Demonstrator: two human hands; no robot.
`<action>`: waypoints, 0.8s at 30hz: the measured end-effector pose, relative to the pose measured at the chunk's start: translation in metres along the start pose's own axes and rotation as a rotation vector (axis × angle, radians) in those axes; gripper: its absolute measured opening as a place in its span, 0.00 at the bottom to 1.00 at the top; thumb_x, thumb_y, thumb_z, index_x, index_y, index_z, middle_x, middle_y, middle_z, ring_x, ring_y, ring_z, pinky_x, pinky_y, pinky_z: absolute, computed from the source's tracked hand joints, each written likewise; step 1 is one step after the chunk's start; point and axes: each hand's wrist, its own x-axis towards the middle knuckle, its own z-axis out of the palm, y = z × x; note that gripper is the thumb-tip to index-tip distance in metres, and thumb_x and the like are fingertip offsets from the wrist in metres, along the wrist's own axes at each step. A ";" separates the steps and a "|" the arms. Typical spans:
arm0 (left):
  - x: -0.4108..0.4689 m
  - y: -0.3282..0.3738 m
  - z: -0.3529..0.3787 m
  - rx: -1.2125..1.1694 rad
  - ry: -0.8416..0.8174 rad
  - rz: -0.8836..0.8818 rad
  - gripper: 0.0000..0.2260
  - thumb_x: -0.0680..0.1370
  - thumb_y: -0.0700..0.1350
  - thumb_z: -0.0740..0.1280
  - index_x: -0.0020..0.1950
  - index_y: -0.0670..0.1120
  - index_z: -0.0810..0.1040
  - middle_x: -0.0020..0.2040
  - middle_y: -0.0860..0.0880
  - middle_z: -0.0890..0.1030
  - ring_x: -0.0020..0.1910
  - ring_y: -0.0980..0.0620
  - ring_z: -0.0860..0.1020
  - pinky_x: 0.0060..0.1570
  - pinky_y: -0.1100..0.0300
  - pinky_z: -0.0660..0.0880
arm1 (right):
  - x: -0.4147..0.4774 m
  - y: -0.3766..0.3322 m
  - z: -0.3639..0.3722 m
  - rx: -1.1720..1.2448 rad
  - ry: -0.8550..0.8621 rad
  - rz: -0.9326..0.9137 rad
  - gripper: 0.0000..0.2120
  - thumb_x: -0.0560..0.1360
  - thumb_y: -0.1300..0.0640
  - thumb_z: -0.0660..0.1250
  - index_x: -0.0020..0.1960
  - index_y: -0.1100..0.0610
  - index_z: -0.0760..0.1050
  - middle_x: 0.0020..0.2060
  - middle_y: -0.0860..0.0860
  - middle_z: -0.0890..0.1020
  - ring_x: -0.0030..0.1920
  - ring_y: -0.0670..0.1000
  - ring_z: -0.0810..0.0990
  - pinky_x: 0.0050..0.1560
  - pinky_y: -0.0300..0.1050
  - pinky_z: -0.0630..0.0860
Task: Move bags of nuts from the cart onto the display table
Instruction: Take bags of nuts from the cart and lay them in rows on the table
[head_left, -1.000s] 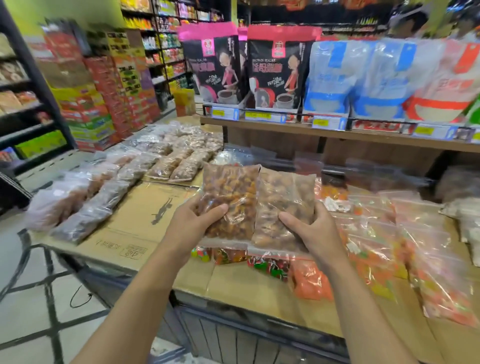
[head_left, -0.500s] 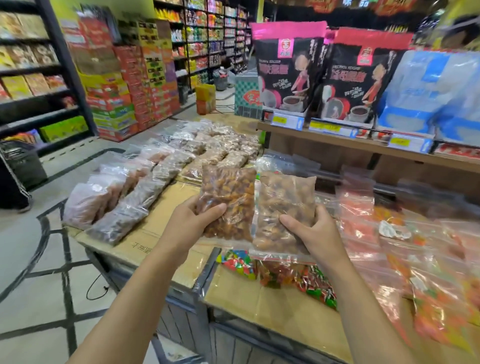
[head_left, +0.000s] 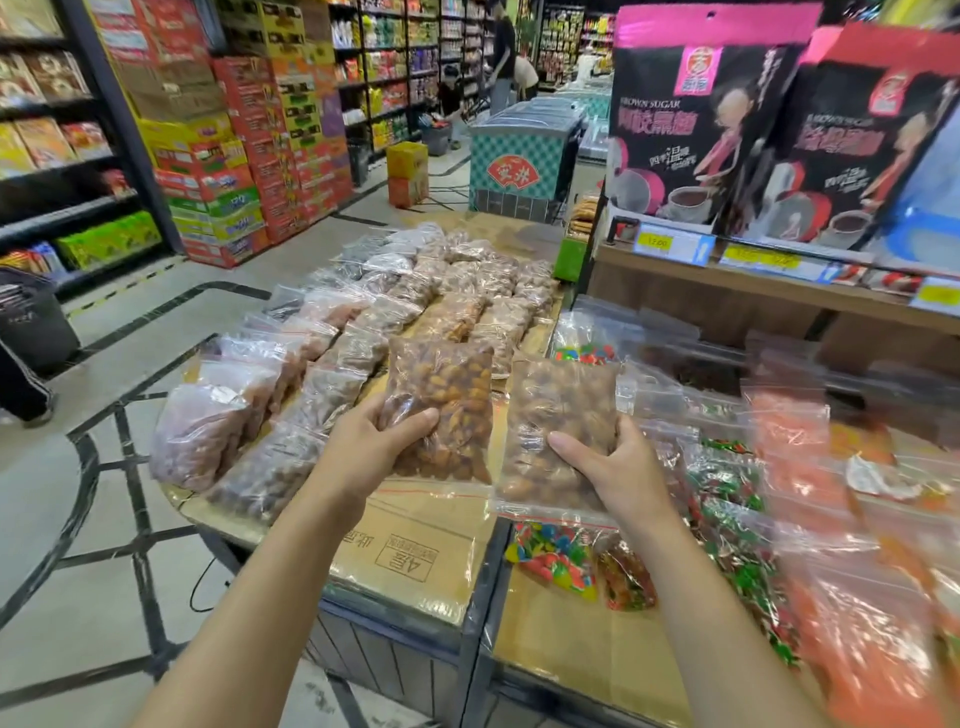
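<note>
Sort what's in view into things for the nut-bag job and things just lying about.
Job: left hand gripping the darker nut bag; right hand gripping the lighter nut bag; laid-out nut bags; display table.
Lying about: candy bags; brown sugar pouches; price tag; teal freezer chest.

Supermarket aisle. A grey floor (head_left: 31, 545) with dark inlaid lines ran past stacked cartons (head_left: 249, 156) and stocked dark shelving (head_left: 57, 130). A teal chest freezer (head_left: 519, 156) stood beyond. At right, a wooden shelf (head_left: 727, 291) carried yellow price tags (head_left: 655, 242) below brown-sugar pouches (head_left: 696, 119).
</note>
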 end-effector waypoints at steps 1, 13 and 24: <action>0.005 0.000 -0.003 0.001 -0.001 -0.002 0.11 0.80 0.43 0.75 0.62 0.47 0.84 0.52 0.44 0.89 0.51 0.41 0.88 0.51 0.49 0.84 | 0.006 0.000 0.004 -0.002 -0.002 0.004 0.25 0.70 0.48 0.83 0.62 0.52 0.78 0.54 0.48 0.88 0.53 0.48 0.88 0.58 0.53 0.84; 0.082 -0.007 -0.026 0.036 0.057 -0.036 0.13 0.78 0.44 0.77 0.62 0.48 0.84 0.54 0.42 0.89 0.54 0.35 0.87 0.61 0.34 0.81 | 0.098 0.005 0.048 0.025 -0.066 0.015 0.23 0.70 0.49 0.83 0.60 0.48 0.77 0.53 0.46 0.88 0.54 0.46 0.87 0.55 0.46 0.81; 0.159 -0.011 -0.044 0.099 0.055 -0.052 0.21 0.77 0.49 0.79 0.67 0.45 0.81 0.58 0.39 0.87 0.54 0.36 0.87 0.59 0.39 0.83 | 0.165 0.020 0.068 0.047 -0.053 0.058 0.34 0.64 0.40 0.85 0.63 0.50 0.77 0.54 0.48 0.88 0.54 0.50 0.88 0.57 0.56 0.85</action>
